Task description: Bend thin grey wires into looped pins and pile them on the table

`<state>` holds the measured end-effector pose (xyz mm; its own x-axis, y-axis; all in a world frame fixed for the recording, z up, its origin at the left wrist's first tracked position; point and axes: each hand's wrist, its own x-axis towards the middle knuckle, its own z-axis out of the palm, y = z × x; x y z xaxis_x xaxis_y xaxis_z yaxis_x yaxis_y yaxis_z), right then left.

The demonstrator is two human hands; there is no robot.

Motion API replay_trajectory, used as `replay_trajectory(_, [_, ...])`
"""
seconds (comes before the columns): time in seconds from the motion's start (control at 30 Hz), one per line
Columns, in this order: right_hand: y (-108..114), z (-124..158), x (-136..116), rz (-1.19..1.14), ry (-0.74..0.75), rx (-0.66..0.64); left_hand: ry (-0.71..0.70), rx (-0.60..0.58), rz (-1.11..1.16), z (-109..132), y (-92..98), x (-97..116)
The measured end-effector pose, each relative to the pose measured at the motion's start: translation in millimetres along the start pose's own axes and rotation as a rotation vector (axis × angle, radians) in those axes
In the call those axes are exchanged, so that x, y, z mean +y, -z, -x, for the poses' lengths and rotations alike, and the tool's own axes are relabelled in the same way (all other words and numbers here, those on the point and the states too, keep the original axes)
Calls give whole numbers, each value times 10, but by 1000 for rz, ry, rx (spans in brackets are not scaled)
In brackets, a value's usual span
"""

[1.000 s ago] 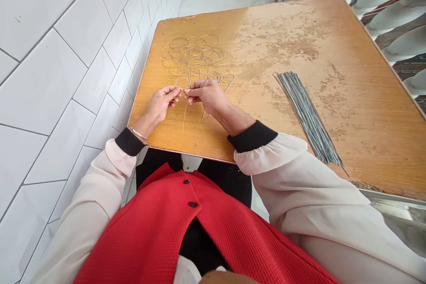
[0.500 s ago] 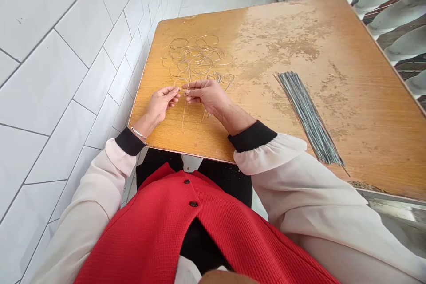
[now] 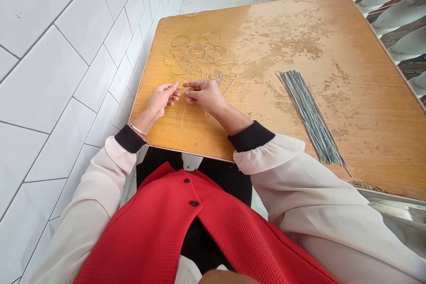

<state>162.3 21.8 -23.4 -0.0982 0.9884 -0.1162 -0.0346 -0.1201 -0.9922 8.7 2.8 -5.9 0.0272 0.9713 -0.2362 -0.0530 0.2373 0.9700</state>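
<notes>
Between my hands is a thin wire (image 3: 183,113), bent into a small loop at its top, with a straight tail hanging toward the table's near edge. My left hand (image 3: 162,99) pinches the loop's left side between thumb and fingertips. From the right, my right hand (image 3: 205,95) closes its thumb and forefinger on the wire near the loop. Just beyond the hands lies a loose heap of looped wires (image 3: 196,55). A few more looped wires (image 3: 228,80) lie behind my right hand, partly hidden by it.
A bundle of straight grey wires (image 3: 311,117) lies on the right part of the worn wooden table (image 3: 259,111). White wall tiles (image 3: 80,44) run close along the left side. A white baluster railing (image 3: 382,0) stands beyond the table's right edge.
Both hands stay nearly in place, still at the wire. The loop between them looks flatter and lower than before. The whole view has shifted slightly.
</notes>
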Motion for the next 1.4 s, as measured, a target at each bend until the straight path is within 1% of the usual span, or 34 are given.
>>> replay_trajectory(0.13, [1,-15,60,106,41,-16,5,-7,3,-21,-3,27])
replay_trajectory(0.3, [-8,-67,153,352,120,-18,72,0,82,-35,-25,61])
replay_trajectory(0.4, [-23,-81,145,509,147,-13,109,27,77,-62,-51,74])
replay_trajectory(0.53, [-36,-99,98,680,167,11,107,52,24,-174,-110,64])
replay_trajectory(0.6, [-31,-130,102,674,162,23,98,61,8,-243,-147,56])
replay_trajectory(0.73, [-4,-213,162,480,56,17,42,74,-76,-331,-190,49])
replay_trajectory(0.8, [6,-237,185,415,35,26,11,70,-127,-347,-190,45])
replay_trajectory(0.93, [3,-227,172,365,33,24,-18,71,-180,-347,-183,35])
replay_trajectory(1.03, [-11,-192,134,404,20,28,-4,48,-221,-345,-183,26])
replay_trajectory(1.1, [-20,-171,112,526,44,39,3,24,-287,-364,-172,18])
replay_trajectory(1.17, [-25,-157,100,717,121,70,-28,26,-405,-408,-140,6])
replay_trajectory(1.27, [-15,-154,96,979,223,110,-181,77,-675,-489,-45,-10])
replay_trajectory(1.33, [10,-160,94,1046,231,112,-298,123,-875,-519,33,-16])
replay_trajectory(1.4, [48,-169,90,1040,221,116,-375,156,-1033,-512,101,-16])
